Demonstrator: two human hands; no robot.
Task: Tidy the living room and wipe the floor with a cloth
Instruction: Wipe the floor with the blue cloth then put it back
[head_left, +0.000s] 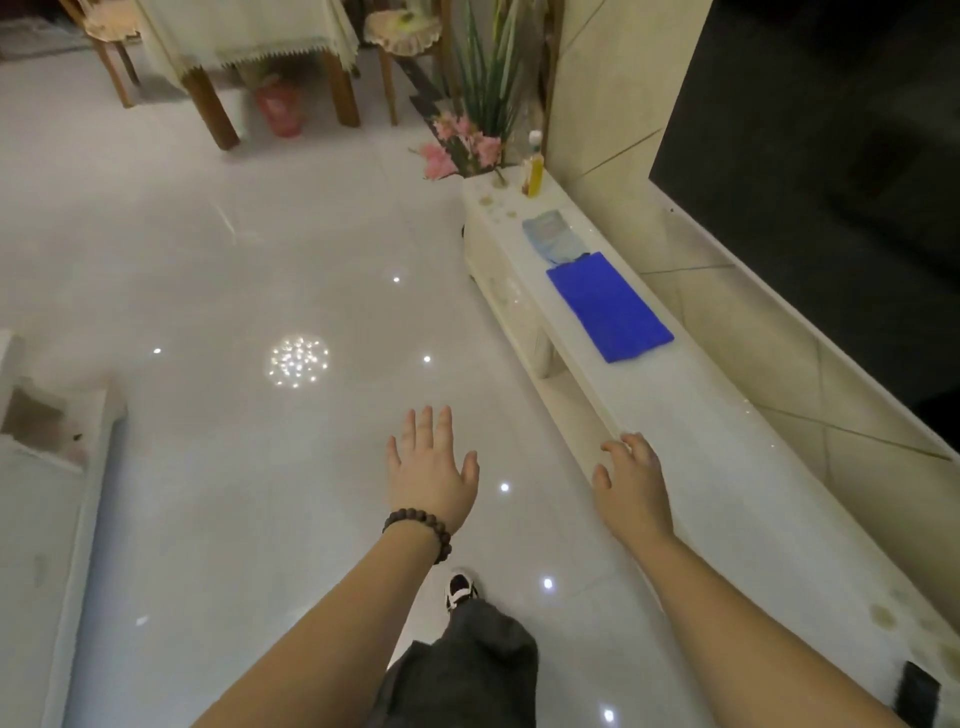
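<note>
1. No readable writing anywhere; the pale blue packet (551, 235) is showing print too blurred to make out.
2. I am holding my left hand (434, 467) out over the glossy floor (234, 260), fingers straight and spread wide, gripping nothing. One bracelet (421, 532) of round dark wooden beads is circling that wrist.
3. My right hand (631, 483) is hovering at the front edge of the low white cabinet (727, 467), fingers loosely spread and a little bent, holding nothing; I cannot tell whether the fingertips are touching the edge.
4. The blue cloth (609, 306), one flat rectangle of soft-looking fabric, is lying on the cabinet top well ahead of my right fingertips, its far end lying over the edge of the packet.
5. Further beyond: one bottle (533, 171) of yellow liquid with a white cap, then pink flowers (457, 145) with long green leaves.
6. Floor is polished pale tile, mirroring a cluster of ceiling lights ahead of my left fingers.
7. Far ahead: one wooden table (249, 47) under a cream lace-edged cloth, and two chairs.
8. One dark flat object (917, 693) is lying on the cabinet behind my right wrist.
9. Below my arms: one black-and-white shoe (460, 587).
</note>
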